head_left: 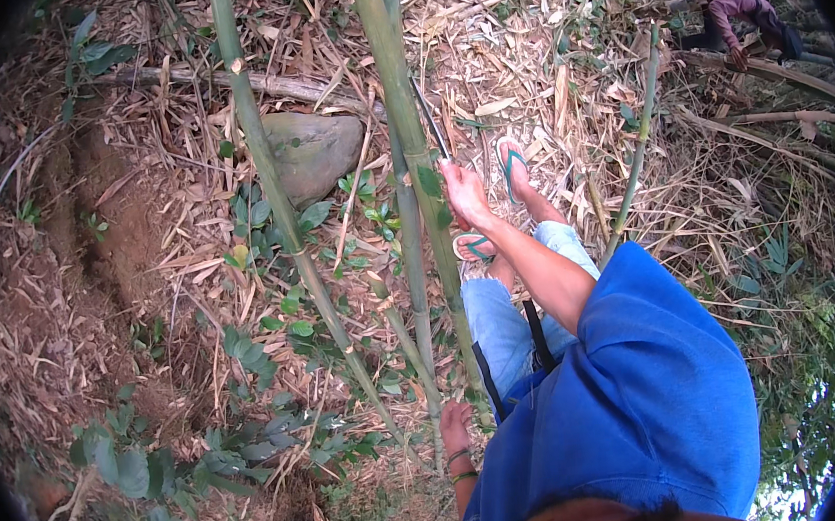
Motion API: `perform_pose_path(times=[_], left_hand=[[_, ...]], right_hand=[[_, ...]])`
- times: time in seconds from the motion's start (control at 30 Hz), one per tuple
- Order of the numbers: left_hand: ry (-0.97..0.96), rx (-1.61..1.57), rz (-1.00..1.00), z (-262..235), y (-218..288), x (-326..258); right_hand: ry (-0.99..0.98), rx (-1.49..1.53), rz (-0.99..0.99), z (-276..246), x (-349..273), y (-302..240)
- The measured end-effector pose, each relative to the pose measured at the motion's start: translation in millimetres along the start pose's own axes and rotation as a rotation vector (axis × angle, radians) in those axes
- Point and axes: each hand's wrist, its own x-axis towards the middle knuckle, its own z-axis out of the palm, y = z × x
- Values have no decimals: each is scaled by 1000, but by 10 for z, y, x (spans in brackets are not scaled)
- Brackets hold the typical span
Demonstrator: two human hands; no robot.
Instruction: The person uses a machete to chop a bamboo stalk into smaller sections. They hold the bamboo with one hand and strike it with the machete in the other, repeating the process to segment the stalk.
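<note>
My right hand (466,193) is closed around the handle of a long, thin dark blade, a machete (430,119). The blade points up the picture, close to the right side of a thick green bamboo stalk (385,48). Lower down, my left hand (456,426), with bands at its wrist, is closed at the bamboo; its fingers are partly hidden, and it seems to grip a slender bamboo stalk (417,291). Another bamboo stalk (267,159) leans to the left of these. A short cut stub (399,328) stands between them.
A large grey stone (312,155) lies behind the stalks. Dry leaves (199,181) cover the ground, with green seedlings among them. My sandalled foot (512,166) is near the stalks. At the far right another person (741,13) bends beside cut bamboo poles (772,76). A thin stalk (638,149) rises to my right.
</note>
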Motion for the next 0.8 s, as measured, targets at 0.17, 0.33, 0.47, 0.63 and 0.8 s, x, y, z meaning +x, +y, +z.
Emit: perform_pose_path(times=[0.17,0.33,0.47,0.63,0.8], left_hand=[[-4,3,36,81,-34,43],[-84,102,49,136,253,184],[-49,152,179,221,242,200],[-24,355,511,894,1515,21],[-148,497,911,2290,2932,535]], right_hand=[[41,90,-182,22,153,-411],[104,-386,-235,-11,805,648],[-199,-53,227,-159,562,0],[-234,93,213,-538,748,-304],[-88,209,152,-1036,580,-370]])
